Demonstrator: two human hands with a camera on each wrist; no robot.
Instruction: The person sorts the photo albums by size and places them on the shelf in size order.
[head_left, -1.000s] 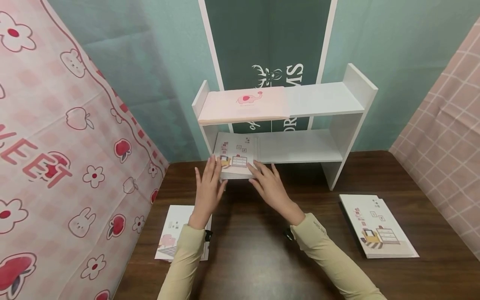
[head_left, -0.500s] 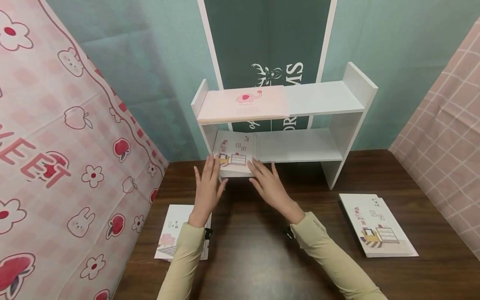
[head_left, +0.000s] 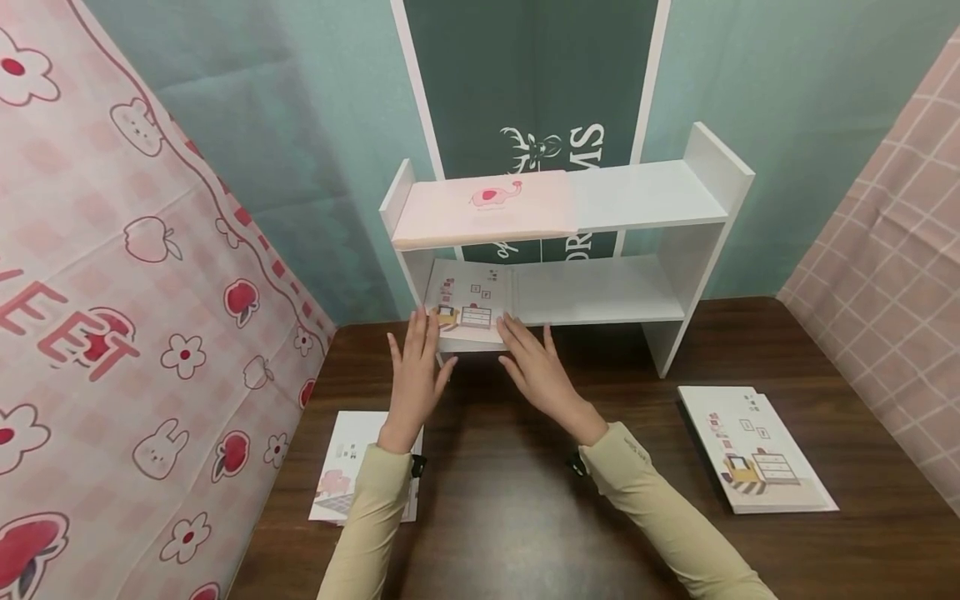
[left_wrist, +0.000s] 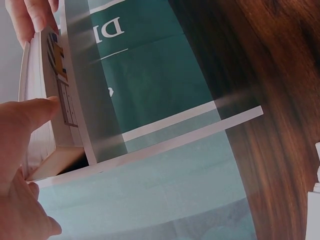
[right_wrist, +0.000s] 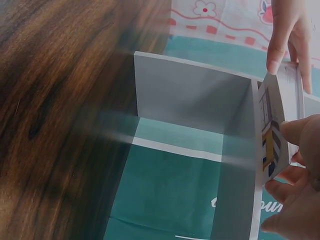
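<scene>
At the white shelf's [head_left: 600, 290] lower board, left hand [head_left: 411, 379] and right hand [head_left: 545, 379] both touch the book pile [head_left: 471, 293] with straight, open fingers [head_left: 431, 337].

The left hand [head_left: 412, 379] hid part of the left edge of a thick white paper book with a yellow drawing [head_left: 476, 287]; the dark print beyond the fingertips was too small to read. Well behind the left fingers, a beige fabric sleeve [head_left: 367, 508] covered part of a white rectangular paper booklet [head_left: 352, 437]. Beyond both hands' fingers, a two-tier white shelf [head_left: 637, 196] broke up white lettering on a dark green panel [head_left: 540, 67]. Each wrist view cropped its own hand, left and right hand [head_left: 543, 379] alike.
</scene>
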